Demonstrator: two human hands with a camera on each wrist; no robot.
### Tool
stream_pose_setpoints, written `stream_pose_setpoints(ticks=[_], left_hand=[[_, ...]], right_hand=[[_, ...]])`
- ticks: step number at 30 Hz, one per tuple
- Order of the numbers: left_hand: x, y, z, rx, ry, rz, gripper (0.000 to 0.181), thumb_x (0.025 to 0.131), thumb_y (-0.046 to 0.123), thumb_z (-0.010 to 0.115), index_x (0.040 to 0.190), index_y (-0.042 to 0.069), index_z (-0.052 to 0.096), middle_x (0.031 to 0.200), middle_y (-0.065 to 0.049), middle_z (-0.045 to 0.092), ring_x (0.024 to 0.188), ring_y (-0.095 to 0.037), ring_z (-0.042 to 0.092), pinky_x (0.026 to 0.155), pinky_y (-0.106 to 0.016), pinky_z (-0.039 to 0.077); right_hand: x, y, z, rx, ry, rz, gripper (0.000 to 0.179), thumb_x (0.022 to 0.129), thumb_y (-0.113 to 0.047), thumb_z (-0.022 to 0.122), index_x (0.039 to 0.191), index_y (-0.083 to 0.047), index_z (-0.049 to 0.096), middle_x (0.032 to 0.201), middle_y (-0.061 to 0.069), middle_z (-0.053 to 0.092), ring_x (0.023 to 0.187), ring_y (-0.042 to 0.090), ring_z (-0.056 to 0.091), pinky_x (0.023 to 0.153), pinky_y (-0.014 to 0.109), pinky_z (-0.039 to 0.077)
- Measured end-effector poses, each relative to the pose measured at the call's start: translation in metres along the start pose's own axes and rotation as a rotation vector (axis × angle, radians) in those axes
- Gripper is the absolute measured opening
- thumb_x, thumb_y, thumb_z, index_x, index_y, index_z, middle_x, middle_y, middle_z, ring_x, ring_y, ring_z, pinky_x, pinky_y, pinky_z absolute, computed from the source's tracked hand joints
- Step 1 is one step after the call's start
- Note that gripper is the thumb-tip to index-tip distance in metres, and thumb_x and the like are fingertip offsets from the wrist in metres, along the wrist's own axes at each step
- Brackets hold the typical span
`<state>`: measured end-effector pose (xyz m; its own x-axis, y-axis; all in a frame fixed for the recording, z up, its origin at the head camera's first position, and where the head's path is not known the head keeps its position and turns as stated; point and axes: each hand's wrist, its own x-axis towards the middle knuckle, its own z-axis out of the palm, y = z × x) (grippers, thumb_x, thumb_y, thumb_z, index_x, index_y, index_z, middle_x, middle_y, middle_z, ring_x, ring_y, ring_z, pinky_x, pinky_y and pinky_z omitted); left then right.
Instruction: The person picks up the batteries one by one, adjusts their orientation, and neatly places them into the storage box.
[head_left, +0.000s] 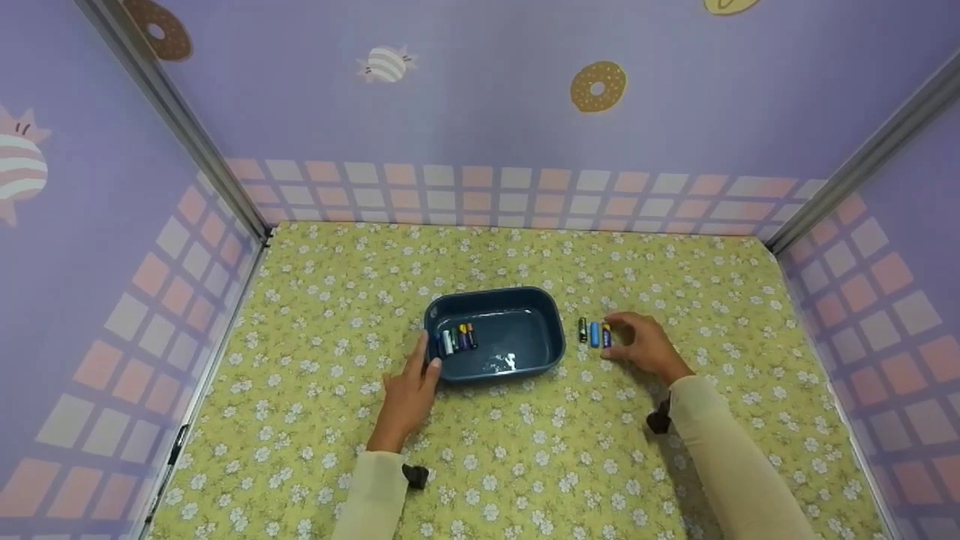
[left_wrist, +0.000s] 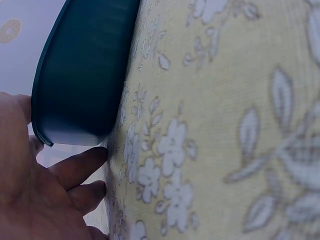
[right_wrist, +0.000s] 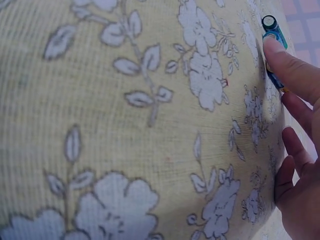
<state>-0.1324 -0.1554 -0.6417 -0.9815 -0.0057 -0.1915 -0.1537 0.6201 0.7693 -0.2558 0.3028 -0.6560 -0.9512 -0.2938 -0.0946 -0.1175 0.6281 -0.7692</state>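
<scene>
A dark blue plastic basin (head_left: 561, 343) rests on the flowered cloth. Inside, several batteries (head_left: 463, 337) lie side by side near its left wall. My left hand (head_left: 409, 394) grips the basin's left end, with the thumb at the rim and fingers along the outside; the left wrist view shows the basin wall (left_wrist: 82, 75) beside the fingers. Right of the basin, three batteries lie in a row: a dark one (head_left: 582, 330), a light blue one (head_left: 595, 334) and a purple-and-yellow one (head_left: 607, 335). My right hand (head_left: 646, 349) pinches the purple-and-yellow battery end to end between thumb and index finger.
A yellow-green flowered cloth (head_left: 570, 450) covers the table. Purple panels with pink and white checks (head_left: 480, 180) stand behind and on both sides, joined by grey metal posts (head_left: 862, 142). A dark wrist camera sits on each wrist.
</scene>
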Motion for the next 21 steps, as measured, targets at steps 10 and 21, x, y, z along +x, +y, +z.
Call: stream_pose_setpoints(ticks=[10, 21], left_hand=[[0.0010, -0.0005, 0.0006, -0.005, 0.011, 0.009, 0.071, 0.104, 0.068, 0.029, 0.165, 0.041, 0.003, 0.169, -0.008, 0.026, 0.149, -0.047, 0.034, 0.118, -0.071, -0.016], [0.0004, -0.0011, 0.0011, -0.003, 0.012, 0.003, 0.067, 0.104, 0.070, 0.027, 0.161, 0.051, 0.000, 0.169, -0.006, 0.027, 0.151, -0.044, 0.032, 0.121, -0.067, -0.016]], right_hand=[[0.0002, 0.0019, 0.0001, -0.029, 0.004, -0.062, 0.058, 0.081, -0.025, 0.088, 0.134, -0.016, 0.067, 0.135, 0.010, 0.064, 0.132, 0.035, 0.053, 0.116, 0.062, 0.034], [-0.0015, 0.0011, 0.0010, -0.044, 0.021, -0.065, 0.051, 0.083, -0.026, 0.087, 0.130, -0.017, 0.069, 0.132, 0.009, 0.064, 0.130, 0.034, 0.053, 0.115, 0.061, 0.036]])
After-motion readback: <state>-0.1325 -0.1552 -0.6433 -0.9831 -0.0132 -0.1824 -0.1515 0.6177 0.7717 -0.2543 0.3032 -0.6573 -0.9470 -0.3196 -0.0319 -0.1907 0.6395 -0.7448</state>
